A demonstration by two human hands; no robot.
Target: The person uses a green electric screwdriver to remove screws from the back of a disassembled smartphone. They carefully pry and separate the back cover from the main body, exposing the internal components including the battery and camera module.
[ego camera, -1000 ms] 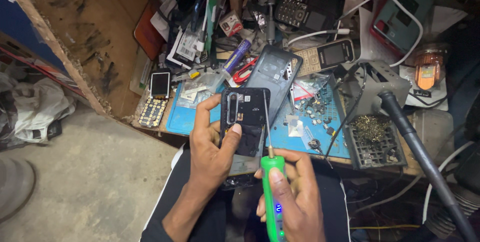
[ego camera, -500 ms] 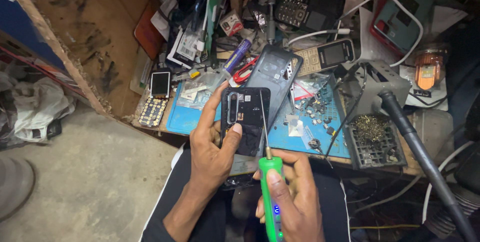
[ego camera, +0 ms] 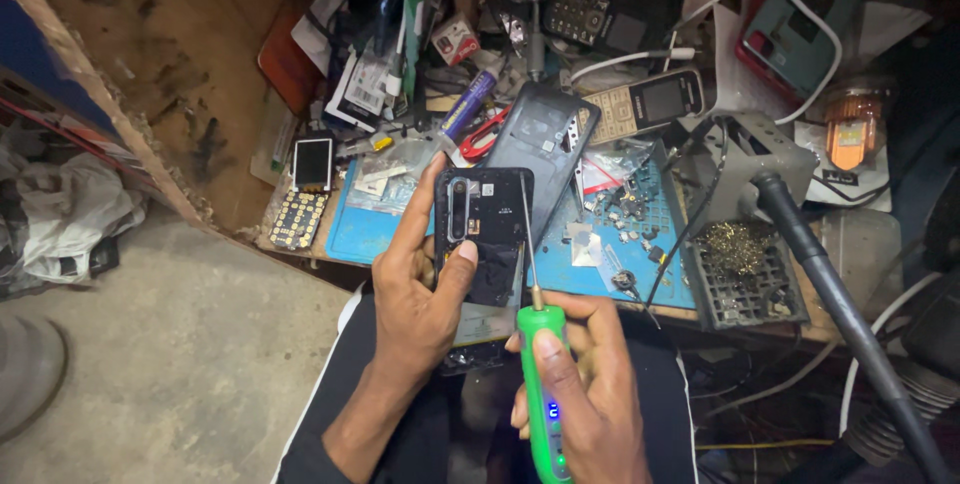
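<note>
Green electric screwdriver gripped in the right hand, its thin bit reaching the opened phone clamped in the left hand above the desk; one slip could gouge the exposed board.

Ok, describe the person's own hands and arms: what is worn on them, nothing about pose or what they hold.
Both the left hand and the right hand are bare: no gloves, rings or watch show. The left forearm is uncovered down to a dark sleeve edge at the bottom of the picture. The right wrist is cut off by the picture's edge.
</note>
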